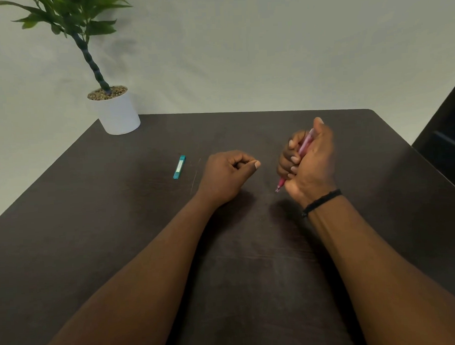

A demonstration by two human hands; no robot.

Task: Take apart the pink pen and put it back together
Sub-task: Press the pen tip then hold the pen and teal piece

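Observation:
The pink pen (303, 148) stands tilted in my right hand (310, 164), which is wrapped around its barrel in a fist. Its tip pokes out below the fist, pointing down and left toward the dark table (145, 226); its top end shows by my thumb. My left hand (228, 176) rests on the table left of the pen, fingers curled, thumb tip against the index finger. I cannot tell whether something small is pinched there. The two hands are apart.
A small teal lead case (179, 167) lies on the table left of my left hand. A thin pale line (195, 176) lies beside it. A white pot (116, 111) with a green plant stands at the far left corner. A dark chair (447, 139) is at the right.

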